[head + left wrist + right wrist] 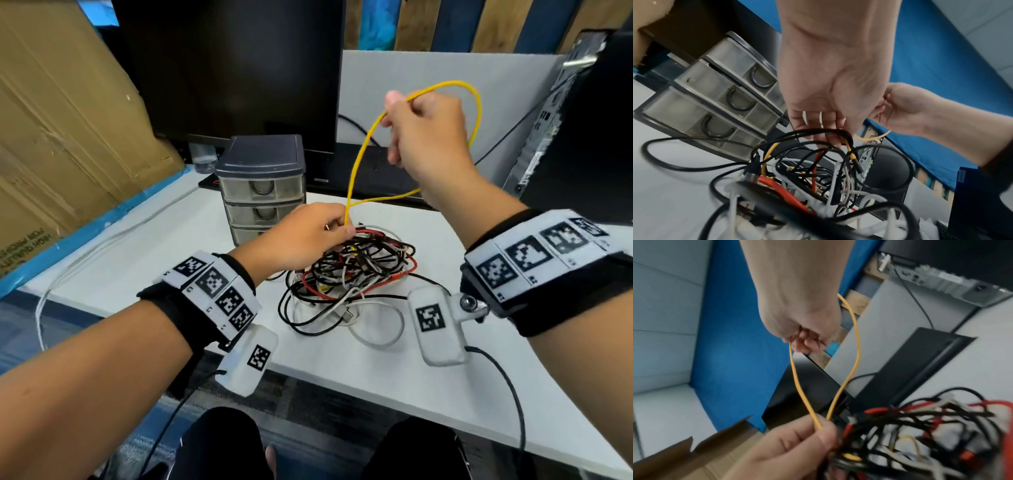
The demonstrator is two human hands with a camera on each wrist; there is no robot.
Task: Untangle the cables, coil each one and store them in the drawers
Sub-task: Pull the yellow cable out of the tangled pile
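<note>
Hands pinch yellow cable (pixel 359 161), left hand (pixel 301 236) atop the tangle (pixel 356 270), right hand (pixel 424 133) above; ease slack out gently.

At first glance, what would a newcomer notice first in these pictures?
First the yellow cable, pulled up in a big loop above the white desk: the right hand holds it high, and the left hand pinches it low, just over the tangle of black, red and white cables. Behind the left hand stands a small unit of three shut drawers.
</note>
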